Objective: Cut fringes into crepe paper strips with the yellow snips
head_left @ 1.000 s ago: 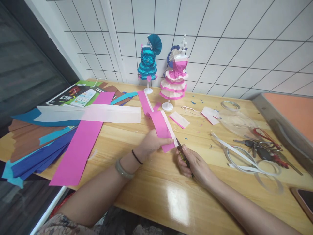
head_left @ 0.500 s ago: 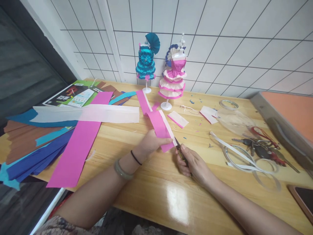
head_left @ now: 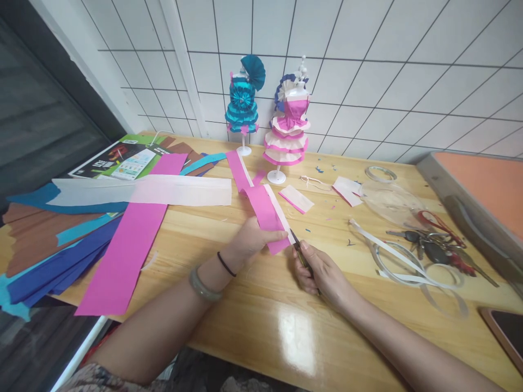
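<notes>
A long pink paper strip [head_left: 261,206] with a white band along its right edge runs back across the table. My left hand [head_left: 256,238] pinches its near end, thumb on top and the other fingers underneath. Dark scissors [head_left: 302,256] are gripped in my right hand [head_left: 321,268], their blades at the white edge close to my left thumb. How far the blades are apart is hard to make out. Behind the strip stand two small dress forms on white bases, a pink and white one [head_left: 288,133] and a teal one [head_left: 242,109].
Pink, white, brown and blue crepe paper sheets [head_left: 118,245] spread over the left side. Cut white pieces [head_left: 296,198] lie beyond my hands. To the right are tape rolls [head_left: 398,261], keys [head_left: 435,247] and a phone [head_left: 504,332]. A tiled wall closes the back.
The whole view has shifted very slightly. Both hands, the strip and the scissors keep nearly the same places.
</notes>
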